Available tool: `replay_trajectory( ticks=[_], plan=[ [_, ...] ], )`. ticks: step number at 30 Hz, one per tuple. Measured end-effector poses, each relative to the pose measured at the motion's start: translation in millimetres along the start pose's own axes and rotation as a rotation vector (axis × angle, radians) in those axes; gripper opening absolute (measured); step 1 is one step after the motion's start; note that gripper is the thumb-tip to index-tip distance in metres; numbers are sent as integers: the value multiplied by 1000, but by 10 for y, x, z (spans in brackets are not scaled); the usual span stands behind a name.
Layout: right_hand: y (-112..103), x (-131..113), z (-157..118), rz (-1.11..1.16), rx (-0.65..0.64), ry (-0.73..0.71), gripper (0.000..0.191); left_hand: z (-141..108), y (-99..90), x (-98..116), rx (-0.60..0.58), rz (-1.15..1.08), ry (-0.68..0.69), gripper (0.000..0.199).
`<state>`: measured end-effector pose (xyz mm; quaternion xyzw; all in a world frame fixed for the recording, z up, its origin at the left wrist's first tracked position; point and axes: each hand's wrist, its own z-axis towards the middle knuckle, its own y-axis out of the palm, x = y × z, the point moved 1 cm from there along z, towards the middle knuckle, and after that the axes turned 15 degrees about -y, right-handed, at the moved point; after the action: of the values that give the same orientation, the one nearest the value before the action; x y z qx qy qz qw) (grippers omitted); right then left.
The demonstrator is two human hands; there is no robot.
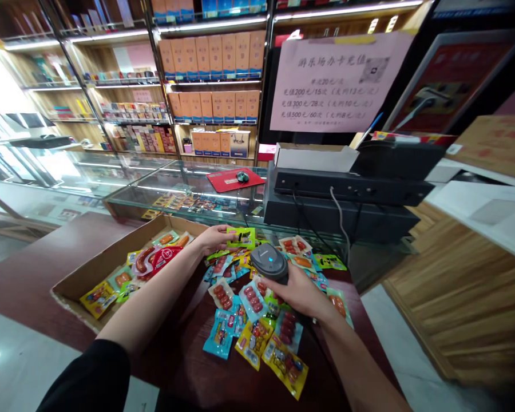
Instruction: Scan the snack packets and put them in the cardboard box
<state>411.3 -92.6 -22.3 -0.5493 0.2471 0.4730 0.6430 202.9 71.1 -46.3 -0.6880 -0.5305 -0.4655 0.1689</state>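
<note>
Between the fingertips of my left hand is a small green snack packet, held up over the heap at the back of the dark red table. My right hand is wrapped round a grey barcode scanner with a blue light on top, its head near the green packet. Below and around the scanner lie several sausage packets, with blue packets and yellow packets closer to me. My left forearm passes over a shallow cardboard box that holds more packets, among them a red one.
Behind the table stands a glass counter with a red mouse pad and a mouse. Dark equipment with hanging cables is at the back right, under a pink paper sign. Shelves of orange boxes line the wall.
</note>
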Motion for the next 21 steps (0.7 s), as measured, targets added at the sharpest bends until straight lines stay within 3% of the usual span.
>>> replay_trajectory(
  ticks=[9,14,17,21],
  plan=[
    [-12,8,-3,5,-15,13,45,-19,27,28,-18,-6,4,37],
    [-13,-83,8,54,-30,-13,41,-185,17,159,14,-49,48,34],
    [12,-82,-5,66,-35,-13,40,-377,-182,244,63,-48,78,31],
    [86,-59,-29,57,-55,35,35,-776,-689,284,203,-58,101,32]
  ],
)
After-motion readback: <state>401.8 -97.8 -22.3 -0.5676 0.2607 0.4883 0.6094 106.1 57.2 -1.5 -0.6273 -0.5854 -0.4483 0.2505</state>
